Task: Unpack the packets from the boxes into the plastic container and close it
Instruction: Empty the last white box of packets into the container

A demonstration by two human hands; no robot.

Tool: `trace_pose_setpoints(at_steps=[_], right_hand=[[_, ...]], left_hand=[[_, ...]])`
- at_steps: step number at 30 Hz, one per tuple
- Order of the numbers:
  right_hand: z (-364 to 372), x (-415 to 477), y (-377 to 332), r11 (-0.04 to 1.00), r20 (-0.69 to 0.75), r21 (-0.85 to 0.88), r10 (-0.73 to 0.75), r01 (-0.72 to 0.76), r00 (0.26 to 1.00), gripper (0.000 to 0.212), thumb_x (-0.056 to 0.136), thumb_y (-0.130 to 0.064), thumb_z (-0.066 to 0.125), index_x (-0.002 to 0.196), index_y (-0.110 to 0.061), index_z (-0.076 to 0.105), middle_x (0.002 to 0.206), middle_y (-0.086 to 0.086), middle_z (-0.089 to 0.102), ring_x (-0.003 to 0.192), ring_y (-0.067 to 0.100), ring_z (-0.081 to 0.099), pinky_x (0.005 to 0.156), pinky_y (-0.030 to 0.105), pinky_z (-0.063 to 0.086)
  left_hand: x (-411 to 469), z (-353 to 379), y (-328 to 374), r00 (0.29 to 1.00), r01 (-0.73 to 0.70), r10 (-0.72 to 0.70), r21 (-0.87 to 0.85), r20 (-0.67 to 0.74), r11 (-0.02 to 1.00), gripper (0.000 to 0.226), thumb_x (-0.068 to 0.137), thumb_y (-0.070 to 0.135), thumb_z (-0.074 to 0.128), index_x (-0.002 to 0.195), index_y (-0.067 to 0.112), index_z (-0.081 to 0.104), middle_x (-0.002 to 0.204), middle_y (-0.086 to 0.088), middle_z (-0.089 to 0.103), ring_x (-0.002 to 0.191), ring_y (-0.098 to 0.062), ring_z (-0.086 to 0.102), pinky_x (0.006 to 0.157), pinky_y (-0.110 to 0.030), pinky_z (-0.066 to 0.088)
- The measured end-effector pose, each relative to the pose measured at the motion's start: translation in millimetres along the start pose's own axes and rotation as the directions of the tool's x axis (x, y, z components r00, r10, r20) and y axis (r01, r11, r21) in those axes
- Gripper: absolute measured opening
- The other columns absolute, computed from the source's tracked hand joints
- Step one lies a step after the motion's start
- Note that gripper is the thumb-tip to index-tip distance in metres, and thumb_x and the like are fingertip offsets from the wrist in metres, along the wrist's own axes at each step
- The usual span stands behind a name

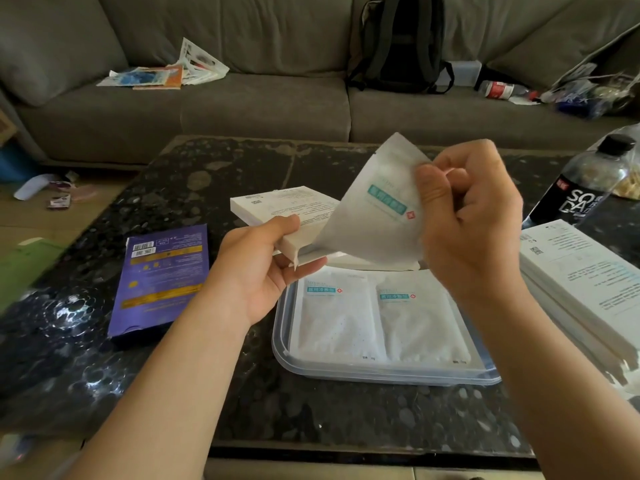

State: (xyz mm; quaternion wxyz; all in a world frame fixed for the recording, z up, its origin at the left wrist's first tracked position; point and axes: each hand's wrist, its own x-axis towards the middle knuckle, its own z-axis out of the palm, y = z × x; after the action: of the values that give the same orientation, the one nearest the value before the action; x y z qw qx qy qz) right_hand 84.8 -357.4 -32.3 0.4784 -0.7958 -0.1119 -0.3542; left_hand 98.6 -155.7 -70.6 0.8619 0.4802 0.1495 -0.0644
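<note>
Holding, item by item.

- Left hand [263, 271]: thumb on top, fingers curled beneath the near corner of the white box [277, 206], raised just beyond the plastic container [381, 375].
- Right hand [474, 220]: thumb and curled fingers pinching one edge of a packet [377, 216], whose lower corner sits at the box mouth.
- Container: near centre of the desk [311, 410], two packets lying flat side by side inside. I cannot make out a lid.
- Purple box [162, 278]: left, lying flat.
- Stacked boxes [581, 275]: right, beside my forearm.

Risks, as I judge them: a one-edge pinch lets the packet swing and land across the rim, which would block closing. My right forearm may also nudge the stack.
</note>
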Motion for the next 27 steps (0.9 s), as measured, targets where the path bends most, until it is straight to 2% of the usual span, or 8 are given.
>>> trace_pose_setpoints(at_steps=[3,5,8,11,14,17,22,27], right_hand=[[-5,5,0,0.984,-0.073,0.110,0.151,-0.142,0.986,0.020,0.103,-0.019,0.055,0.085,-0.021,0.047,0.050,-0.017,0.055,0.043,0.001,0.047,0.040,0.017,0.035],[-8,10,2,0.957,-0.046,0.152,0.257,-0.248,0.965,0.022,0.103,-0.022,0.055,0.083,-0.023,0.049,0.047,-0.014,0.055,0.040,0.004,0.047,0.037,0.022,0.036],[-12,13,12,0.895,0.131,0.101,0.421,-0.435,0.898,0.016,0.101,-0.029,0.058,0.093,-0.016,0.059,0.071,-0.009,0.071,0.060,0.006,0.070,0.045,0.024,0.056],[-17,12,25,0.864,0.316,-0.050,0.489,-0.501,0.813,0.013,0.099,-0.036,0.058,0.093,-0.025,0.062,0.081,-0.013,0.072,0.073,0.001,0.072,0.052,0.021,0.058],[-17,10,31,0.864,0.432,-0.187,0.499,-0.467,0.751,0.011,0.098,-0.039,0.058,0.094,-0.030,0.064,0.084,-0.014,0.071,0.072,0.004,0.073,0.058,0.023,0.060],[-10,6,35,0.871,0.469,-0.255,0.492,-0.420,0.734,0.011,0.098,-0.038,0.057,0.095,-0.029,0.062,0.087,-0.012,0.071,0.072,0.007,0.072,0.060,0.024,0.061],[-3,1,43,0.858,0.536,-0.466,0.468,-0.217,0.702,0.011,0.101,-0.039,0.052,0.093,-0.032,0.053,0.089,-0.012,0.066,0.076,0.008,0.067,0.057,0.019,0.052],[-11,5,50,0.770,0.544,-0.636,0.414,0.038,0.730,0.014,0.102,-0.044,0.047,0.098,-0.031,0.051,0.087,-0.012,0.064,0.075,0.011,0.063,0.069,0.037,0.059]], left_hand=[[1,0,-1,0.999,-0.029,0.029,-0.004,-0.032,1.000,0.042,0.095,0.004,0.068,0.136,0.011,0.061,0.120,-0.014,0.075,0.091,-0.028,0.080,0.057,-0.036,0.062],[1,-1,-1,0.999,-0.041,0.041,-0.012,-0.028,0.999,0.045,0.094,0.004,0.068,0.137,0.011,0.060,0.121,-0.015,0.075,0.097,-0.031,0.078,0.058,-0.036,0.063],[1,0,-2,0.997,-0.070,0.070,0.012,-0.039,0.997,0.040,0.096,0.008,0.068,0.136,0.014,0.062,0.120,-0.011,0.076,0.105,-0.030,0.076,0.064,-0.036,0.064],[1,1,-2,0.991,-0.121,0.123,0.031,-0.048,0.992,0.036,0.098,0.009,0.067,0.133,0.016,0.063,0.117,-0.009,0.078,0.103,-0.026,0.077,0.069,-0.038,0.064],[1,0,-2,0.983,-0.168,0.169,0.019,-0.079,0.986,0.037,0.099,0.008,0.067,0.133,0.019,0.063,0.116,-0.005,0.078,0.100,-0.022,0.078,0.071,-0.040,0.065],[2,0,-2,0.980,-0.184,0.183,-0.002,-0.083,0.983,0.038,0.099,0.009,0.066,0.134,0.021,0.061,0.119,-0.005,0.077,0.101,-0.023,0.078,0.070,-0.038,0.064],[1,-2,-1,0.978,-0.195,0.193,-0.017,-0.074,0.981,0.037,0.100,0.009,0.066,0.134,0.021,0.060,0.120,-0.006,0.076,0.102,-0.025,0.078,0.067,-0.036,0.064],[0,-2,-1,0.980,-0.190,0.188,-0.020,-0.067,0.982,0.035,0.100,0.009,0.065,0.132,0.021,0.062,0.119,-0.006,0.077,0.103,-0.025,0.078,0.067,-0.036,0.064]])
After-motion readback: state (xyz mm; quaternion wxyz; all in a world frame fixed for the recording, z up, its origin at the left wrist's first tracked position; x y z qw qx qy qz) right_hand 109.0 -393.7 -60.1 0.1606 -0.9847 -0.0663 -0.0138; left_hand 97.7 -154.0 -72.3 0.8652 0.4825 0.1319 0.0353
